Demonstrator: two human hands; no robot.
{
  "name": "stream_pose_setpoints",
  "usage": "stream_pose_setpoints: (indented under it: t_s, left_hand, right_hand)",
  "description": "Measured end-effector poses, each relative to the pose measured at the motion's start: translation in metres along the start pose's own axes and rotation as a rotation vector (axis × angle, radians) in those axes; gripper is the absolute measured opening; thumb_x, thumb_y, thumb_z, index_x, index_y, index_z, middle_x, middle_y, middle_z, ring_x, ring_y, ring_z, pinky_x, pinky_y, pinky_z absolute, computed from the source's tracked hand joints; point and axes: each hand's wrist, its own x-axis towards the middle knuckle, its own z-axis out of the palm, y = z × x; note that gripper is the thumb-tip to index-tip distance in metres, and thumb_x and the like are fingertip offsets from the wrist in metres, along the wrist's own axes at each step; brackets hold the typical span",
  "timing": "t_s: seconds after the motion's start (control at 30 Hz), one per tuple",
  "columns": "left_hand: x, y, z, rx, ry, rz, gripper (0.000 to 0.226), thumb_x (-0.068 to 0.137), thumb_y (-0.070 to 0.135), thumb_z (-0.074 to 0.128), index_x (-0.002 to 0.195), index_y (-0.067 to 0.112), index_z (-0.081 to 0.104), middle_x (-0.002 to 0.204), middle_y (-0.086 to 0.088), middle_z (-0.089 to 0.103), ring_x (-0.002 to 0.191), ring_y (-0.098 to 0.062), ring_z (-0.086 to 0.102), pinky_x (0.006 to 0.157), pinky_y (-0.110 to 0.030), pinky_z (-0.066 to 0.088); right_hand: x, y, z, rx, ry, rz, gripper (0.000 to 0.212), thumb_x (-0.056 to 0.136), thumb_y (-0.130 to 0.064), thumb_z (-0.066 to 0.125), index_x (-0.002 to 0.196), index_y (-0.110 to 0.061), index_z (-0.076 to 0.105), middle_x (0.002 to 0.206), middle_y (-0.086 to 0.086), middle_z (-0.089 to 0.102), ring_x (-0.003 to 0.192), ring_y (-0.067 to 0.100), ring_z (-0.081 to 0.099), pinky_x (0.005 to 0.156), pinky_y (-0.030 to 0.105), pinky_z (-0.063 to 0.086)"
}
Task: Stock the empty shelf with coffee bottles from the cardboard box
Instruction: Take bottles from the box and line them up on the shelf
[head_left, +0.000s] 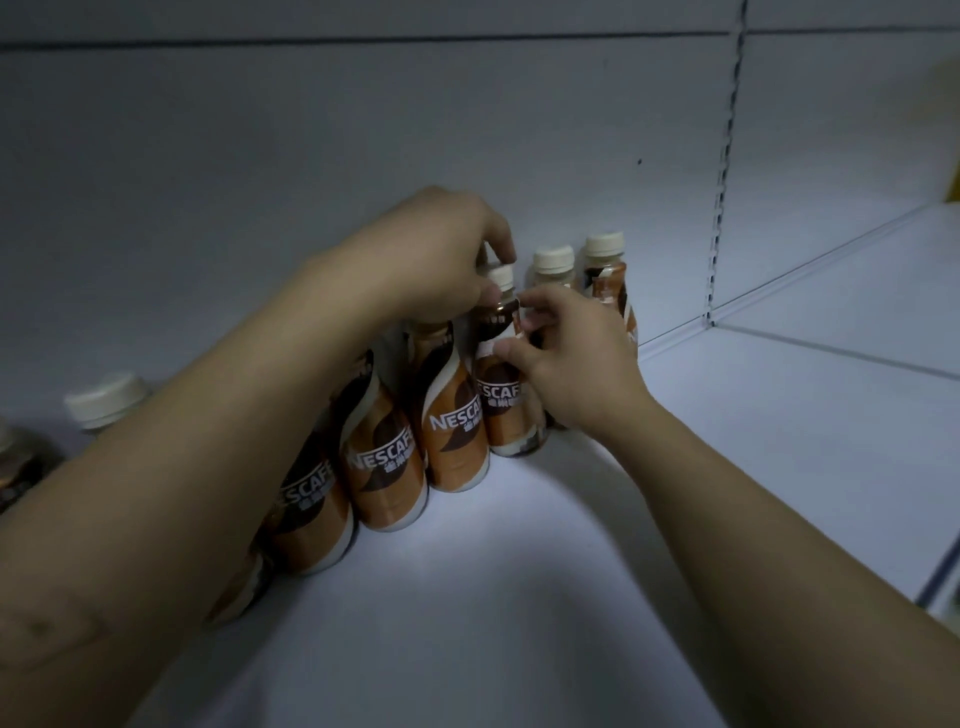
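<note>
Several brown-and-orange Nescafe coffee bottles with cream caps stand on the white shelf (519, 597). A front row runs from lower left toward the back wall. My left hand (441, 254) reaches over that row and pinches the cap and neck of the end bottle (506, 405). My right hand (571, 353) grips the same bottle's shoulder from the right, fingers on its label. Two more bottles (605, 270) stand upright behind it against the back wall, partly hidden by my right hand. The cardboard box is out of view.
More bottles stand at the far left, one cream cap (106, 400) showing above my left forearm. A slotted metal upright (719, 208) divides the back panel. A second shelf bay (831, 322) lies to the right beyond a seam.
</note>
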Motion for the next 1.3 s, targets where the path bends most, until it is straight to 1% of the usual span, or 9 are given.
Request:
stream_pose_setpoints:
  t_s: [0.2,0.3,0.37,0.43,0.6,0.73,1.0,1.17,1.3]
  left_hand:
    - [0.004,0.003,0.002,-0.039,-0.011,0.02,0.038,0.076,0.033,0.077,0.107,0.024,0.056,0.104,0.002,0.065,0.093,-0.019,0.06,0.08,-0.035,0.05]
    - [0.006,0.004,0.009,-0.03,-0.007,0.001,0.04,0.075,0.034,0.078,0.107,0.025,0.057,0.101,0.0,0.066,0.088,-0.021,0.06,0.075,-0.035,0.051]
    - [0.005,0.006,0.011,-0.045,0.029,-0.031,0.036,0.073,0.038,0.078,0.103,0.026,0.062,0.1,0.001,0.067,0.085,-0.019,0.061,0.072,-0.034,0.05]
    - [0.005,0.008,0.011,-0.039,0.061,-0.055,0.036,0.071,0.043,0.079,0.101,0.026,0.066,0.099,0.002,0.067,0.084,-0.02,0.061,0.074,-0.034,0.051]
    - [0.002,0.011,0.015,0.066,0.104,-0.105,0.04,0.074,0.049,0.075,0.103,0.025,0.066,0.096,-0.001,0.069,0.082,-0.021,0.061,0.072,-0.034,0.05]
    - [0.002,0.014,0.017,0.062,0.116,-0.139,0.04,0.075,0.045,0.075,0.108,0.024,0.065,0.103,-0.003,0.069,0.089,-0.022,0.062,0.075,-0.034,0.05]
    - [0.001,0.017,0.019,0.152,0.145,-0.145,0.042,0.077,0.047,0.072,0.112,0.025,0.063,0.105,-0.001,0.064,0.09,-0.021,0.058,0.069,-0.032,0.045]
    - [0.004,0.019,0.017,0.317,0.162,-0.055,0.052,0.078,0.056,0.065,0.118,0.024,0.062,0.118,-0.005,0.054,0.108,-0.023,0.049,0.081,-0.036,0.044]
    - [0.021,0.025,0.014,0.173,0.115,0.003,0.058,0.081,0.044,0.068,0.133,0.026,0.05,0.128,-0.003,0.052,0.117,-0.022,0.047,0.091,-0.035,0.041]
  right_hand:
    - [-0.004,0.009,-0.002,0.063,-0.001,-0.019,0.036,0.087,-0.007,0.061,0.121,-0.02,0.06,0.105,-0.006,0.067,0.1,0.008,0.061,0.092,0.03,0.051]
    - [-0.005,0.012,-0.01,0.067,0.132,-0.032,0.03,0.086,-0.011,0.063,0.115,-0.02,0.065,0.11,-0.004,0.068,0.099,0.008,0.06,0.09,0.026,0.048]
    - [-0.001,0.016,-0.018,0.078,0.266,0.021,0.027,0.085,-0.011,0.059,0.109,-0.02,0.066,0.109,0.0,0.068,0.099,0.014,0.061,0.086,0.026,0.047]
    - [0.001,0.022,-0.023,0.052,0.305,0.09,0.029,0.083,-0.01,0.058,0.11,-0.019,0.065,0.107,0.003,0.068,0.099,0.019,0.062,0.083,0.025,0.044]
    - [-0.004,0.027,-0.019,0.035,0.144,0.139,0.035,0.085,-0.021,0.064,0.12,-0.02,0.061,0.116,0.003,0.065,0.104,0.02,0.062,0.091,0.034,0.048]
    - [-0.006,0.029,-0.018,0.032,0.107,0.141,0.041,0.084,-0.024,0.067,0.124,-0.02,0.058,0.118,0.003,0.065,0.107,0.022,0.061,0.094,0.04,0.049]
    - [-0.005,0.034,-0.019,0.008,0.069,0.155,0.04,0.084,-0.027,0.068,0.123,-0.019,0.061,0.118,0.005,0.065,0.106,0.023,0.062,0.092,0.04,0.049]
    - [-0.003,0.036,-0.018,0.001,0.08,0.153,0.041,0.084,-0.026,0.066,0.124,-0.021,0.059,0.119,0.004,0.061,0.106,0.022,0.06,0.091,0.04,0.049]
    - [-0.002,0.036,-0.02,0.05,0.077,0.151,0.038,0.086,-0.015,0.056,0.123,-0.019,0.06,0.121,0.005,0.059,0.109,0.023,0.059,0.094,0.038,0.047]
